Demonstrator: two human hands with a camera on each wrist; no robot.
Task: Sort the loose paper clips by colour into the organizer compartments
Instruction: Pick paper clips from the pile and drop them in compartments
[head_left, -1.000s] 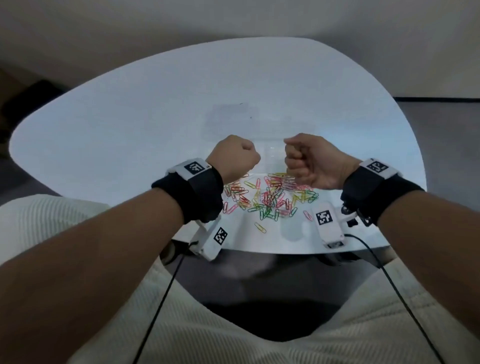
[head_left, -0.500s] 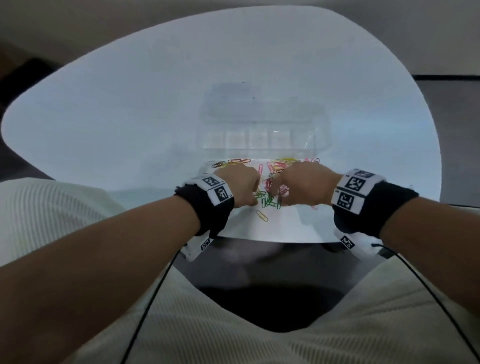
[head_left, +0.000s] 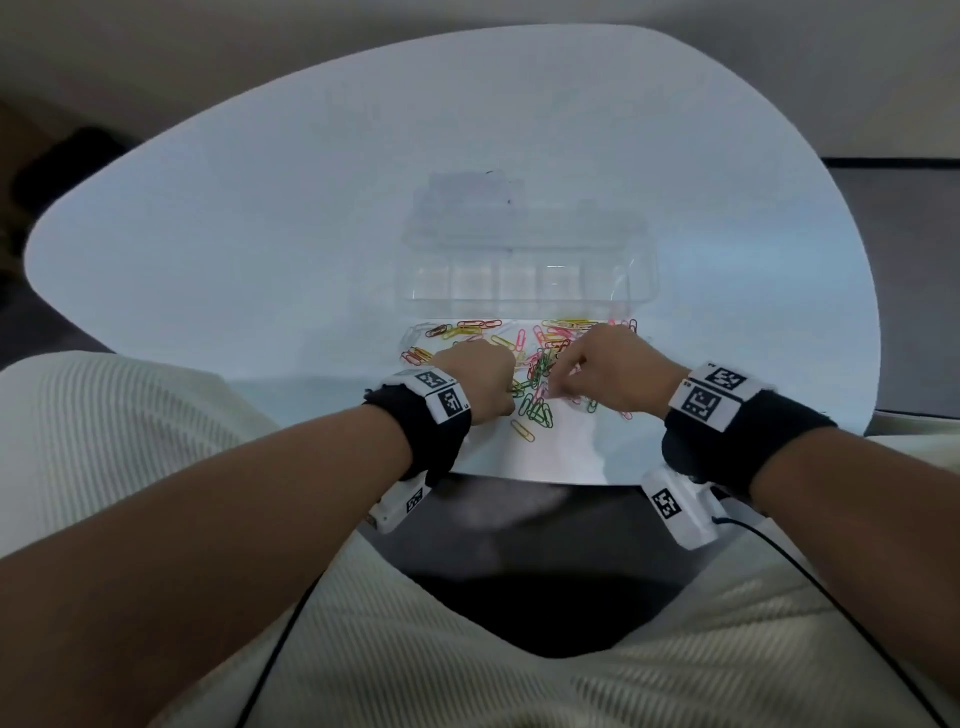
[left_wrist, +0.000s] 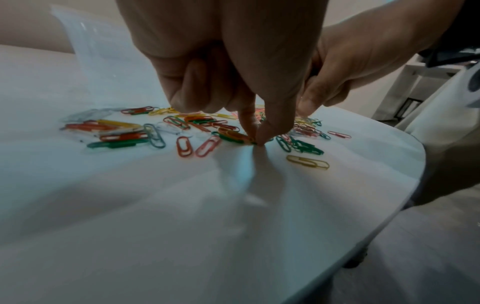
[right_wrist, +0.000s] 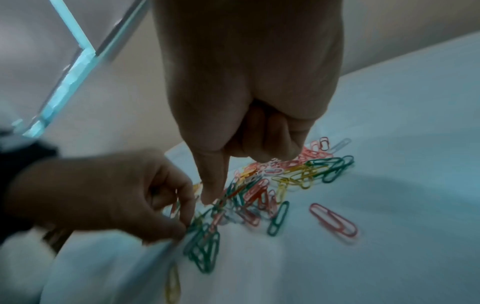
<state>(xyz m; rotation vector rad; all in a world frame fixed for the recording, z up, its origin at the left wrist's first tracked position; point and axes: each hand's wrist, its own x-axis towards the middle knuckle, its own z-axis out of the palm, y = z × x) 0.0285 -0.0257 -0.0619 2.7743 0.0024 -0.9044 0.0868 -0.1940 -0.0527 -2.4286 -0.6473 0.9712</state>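
Hands work at the bench's (head_left: 260, 249) near edge: left hand (head_left: 480, 376) pinches into the paper clips (head_left: 537, 364), apparently a green one; right hand (head_left: 613, 371), curled, pokes the pile with its thumb, grip unclear. Beyond stands the clear organizer (head_left: 524, 275).

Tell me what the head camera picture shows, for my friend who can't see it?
Two hands, the left hand and right hand, reach into a scattered pile of coloured paper clips near the front edge of a white table. Behind the pile sits a clear plastic organizer, whose compartments look empty.
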